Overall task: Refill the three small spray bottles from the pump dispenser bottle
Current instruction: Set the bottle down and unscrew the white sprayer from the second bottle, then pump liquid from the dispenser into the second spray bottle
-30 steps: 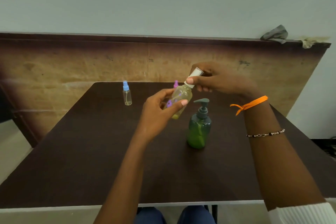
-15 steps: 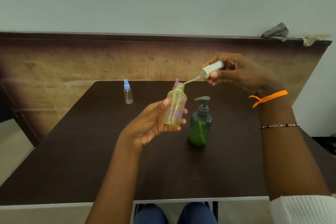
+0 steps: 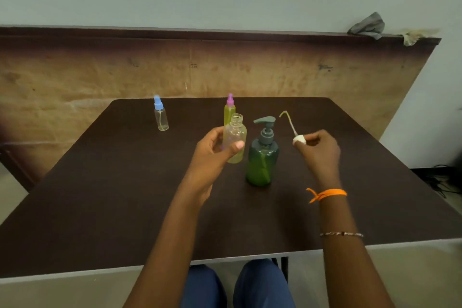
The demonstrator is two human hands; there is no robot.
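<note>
Since earlier frame, spray head (image 3: 299, 139) pulled fully out, moved to 3 o'clock, pinched by right hand (image 3: 318, 151). Left hand (image 3: 215, 151) grips open bottle (image 3: 235, 141) beside pump bottle (image 3: 262, 157). No pumping yet; blue-capped (image 3: 160, 116) and pink-capped (image 3: 229, 111) bottles at 12 o'clock on table (image 3: 100, 195), capped.

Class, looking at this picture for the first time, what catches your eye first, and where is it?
An uncapped bottle held in the left hand over the middle of the table. Right of it stands a green pump bottle, and the right hand holds the spray cap with its tube.
</note>
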